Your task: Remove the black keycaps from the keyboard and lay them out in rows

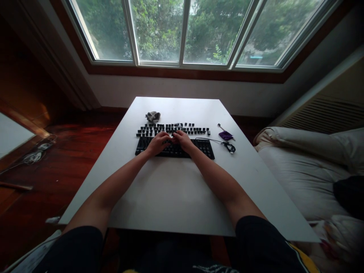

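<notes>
Trees fill the wide window (159, 30) at the far side of the room, and below it a white table (176, 197) reaches toward the viewer. A black keyboard (142, 146) lies across the middle of the table, with loose black keycaps (193, 131) set out in rows just beyond its far edge.

Both hands rest on the middle of the keyboard, close together. The left hand (158, 143) is curled, its fingers bent down toward the far edge of the keyboard. The right hand (183, 140) is curled the same way, and its fingertips meet those of the left. Whether either hand grips something small cannot be told at this size.

A crumpled grey cloth (152, 116) sits beyond the keycaps on the left. To the right of the keyboard lie a purple cloth (225, 135) and a coiled black cable (229, 146). A pale bed (298, 170) stands right of the table, and dark wooden floor (42, 170) shows on the left.
</notes>
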`<state>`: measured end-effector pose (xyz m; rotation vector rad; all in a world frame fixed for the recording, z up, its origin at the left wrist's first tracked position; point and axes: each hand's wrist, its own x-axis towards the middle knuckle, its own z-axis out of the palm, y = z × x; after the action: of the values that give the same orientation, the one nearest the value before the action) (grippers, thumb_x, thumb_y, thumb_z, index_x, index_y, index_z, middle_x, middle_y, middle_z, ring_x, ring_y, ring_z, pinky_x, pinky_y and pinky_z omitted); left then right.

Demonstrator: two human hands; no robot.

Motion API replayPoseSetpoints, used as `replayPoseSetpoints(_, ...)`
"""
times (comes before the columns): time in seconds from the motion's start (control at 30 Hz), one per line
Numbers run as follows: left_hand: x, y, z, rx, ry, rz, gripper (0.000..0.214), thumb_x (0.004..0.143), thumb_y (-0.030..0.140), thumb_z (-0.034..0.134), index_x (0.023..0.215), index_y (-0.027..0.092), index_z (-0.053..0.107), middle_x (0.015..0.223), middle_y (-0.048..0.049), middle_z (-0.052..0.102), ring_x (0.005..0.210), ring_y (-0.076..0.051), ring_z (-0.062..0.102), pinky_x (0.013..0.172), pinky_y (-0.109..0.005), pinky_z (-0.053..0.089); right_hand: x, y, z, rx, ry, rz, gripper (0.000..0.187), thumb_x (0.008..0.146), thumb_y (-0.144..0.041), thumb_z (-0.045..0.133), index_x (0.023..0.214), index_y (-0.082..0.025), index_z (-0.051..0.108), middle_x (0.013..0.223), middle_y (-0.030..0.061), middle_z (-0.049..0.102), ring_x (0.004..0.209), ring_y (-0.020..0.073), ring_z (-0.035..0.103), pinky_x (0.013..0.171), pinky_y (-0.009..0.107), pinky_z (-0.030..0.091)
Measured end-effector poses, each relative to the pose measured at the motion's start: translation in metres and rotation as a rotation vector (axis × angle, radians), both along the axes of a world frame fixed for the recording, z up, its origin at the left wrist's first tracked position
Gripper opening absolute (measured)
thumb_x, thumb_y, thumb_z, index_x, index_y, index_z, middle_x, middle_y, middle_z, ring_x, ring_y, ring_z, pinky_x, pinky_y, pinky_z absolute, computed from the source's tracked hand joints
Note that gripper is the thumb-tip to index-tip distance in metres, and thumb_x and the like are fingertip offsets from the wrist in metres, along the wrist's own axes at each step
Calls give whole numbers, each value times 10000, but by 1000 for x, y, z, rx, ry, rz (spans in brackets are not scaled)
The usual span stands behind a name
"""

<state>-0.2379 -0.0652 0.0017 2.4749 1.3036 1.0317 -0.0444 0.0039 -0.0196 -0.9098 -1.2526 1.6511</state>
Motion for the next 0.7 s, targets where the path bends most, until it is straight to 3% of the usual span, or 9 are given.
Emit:
replayPoseSetpoints(0.1, 6, 0, 3, -49, -71, -29, 194, 879, 247, 705, 1073, 240, 706, 1150, -70, 636, 1128, -237, 596, 1008, -422, 496, 3, 0, 2, -38, 0, 31, 403, 720, -449, 818, 879, -211, 533, 657, -35, 665, 542, 105, 625, 510, 202, 508)
replayPoseSetpoints(0.27, 10, 5, 7, -141, -181, -54, 188, 878, 272, 697, 1057, 218, 707, 1113, -76, 640, 1021, -212, 622, 818, -336, 537, 6, 0, 7, -86, 25, 14, 371, 733, -425, 821, 830, -200, 543, 652, -24, 654, 536, 100, 615, 489, 190, 496)
replayPoseSetpoints(0.5, 20, 12, 15, -125, -214, -158, 174, 847, 245, 721, 1015, 211, 699, 988, -42, 685, 886, -175, 632, 801, -316, 514, 5, 3, 10, -152, -45, -86, 248, 781, -310, 744, 761, -196, 525, 588, -39, 602, 470, 81, 554, 452, 182, 475)
replayPoseSetpoints(0.6, 20, 18, 15, -110, -248, -66, 190, 850, 226, 705, 1039, 217, 691, 1006, -30, 714, 893, -174, 653, 818, -313, 510, 6, 4, 11, -95, -31, -207, 178, 819, -278, 671, 769, -200, 519, 583, -35, 604, 460, 91, 563, 427, 185, 452)
replayPoseSetpoints(0.7, 15, 28, 10, -113, -239, 117, 221, 864, 213, 673, 1084, 224, 688, 1032, -26, 736, 890, -180, 674, 837, -323, 512, 12, 4, 10, -68, -10, -315, 156, 832, -287, 642, 798, -209, 511, 587, -37, 614, 463, 98, 576, 431, 189, 456)
